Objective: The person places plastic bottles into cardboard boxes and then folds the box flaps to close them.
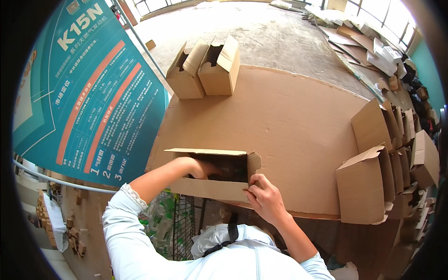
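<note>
Open cardboard box lies on its side at the near edge of the cardboard-covered worktop. My left hand reaches inside it, grip hidden. My right hand pinches its right flap. Two open boxes stand far across; folded boxes right.

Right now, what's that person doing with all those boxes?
A person is working on a small open cardboard box at the near edge of a big cardboard sheet. Their left hand reaches inside the box, and their right hand holds its front wall and side flap. Two more open boxes stand together at the far side of the sheet, and a row of folded boxes stands along the right. A large teal banner lies to the left.
</note>
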Tool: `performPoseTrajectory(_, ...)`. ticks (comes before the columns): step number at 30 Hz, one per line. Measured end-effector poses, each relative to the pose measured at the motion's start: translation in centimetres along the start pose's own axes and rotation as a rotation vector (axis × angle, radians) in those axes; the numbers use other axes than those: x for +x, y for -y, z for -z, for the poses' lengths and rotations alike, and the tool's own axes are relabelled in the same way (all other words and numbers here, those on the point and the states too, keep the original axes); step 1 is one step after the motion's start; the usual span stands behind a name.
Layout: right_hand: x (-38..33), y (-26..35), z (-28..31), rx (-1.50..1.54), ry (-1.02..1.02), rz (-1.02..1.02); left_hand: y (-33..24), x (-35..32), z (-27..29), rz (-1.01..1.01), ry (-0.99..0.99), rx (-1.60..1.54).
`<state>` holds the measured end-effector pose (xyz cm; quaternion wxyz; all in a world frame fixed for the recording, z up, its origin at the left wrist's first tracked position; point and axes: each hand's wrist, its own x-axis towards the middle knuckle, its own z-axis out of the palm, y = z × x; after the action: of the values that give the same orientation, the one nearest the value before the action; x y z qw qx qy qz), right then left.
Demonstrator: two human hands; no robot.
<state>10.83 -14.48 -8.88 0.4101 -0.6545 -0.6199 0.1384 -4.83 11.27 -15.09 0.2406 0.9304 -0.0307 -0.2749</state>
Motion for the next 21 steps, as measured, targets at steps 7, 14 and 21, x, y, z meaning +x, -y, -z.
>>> performPoseTrajectory(7,0.4,0.1,-0.5,-0.048,-0.092,-0.019,-1.3,4.9,-0.2,-0.014,-0.072,0.198)
performPoseTrajectory(14,0.4,0.0,-1.0,-0.031,-0.122,-0.049,-0.9,4.5,0.5,0.136,0.191,0.337)
performPoseTrajectory(21,0.7,0.3,-1.2,-0.07,-0.078,-0.06,0.3,2.7,-0.3,0.147,-0.003,-0.036)
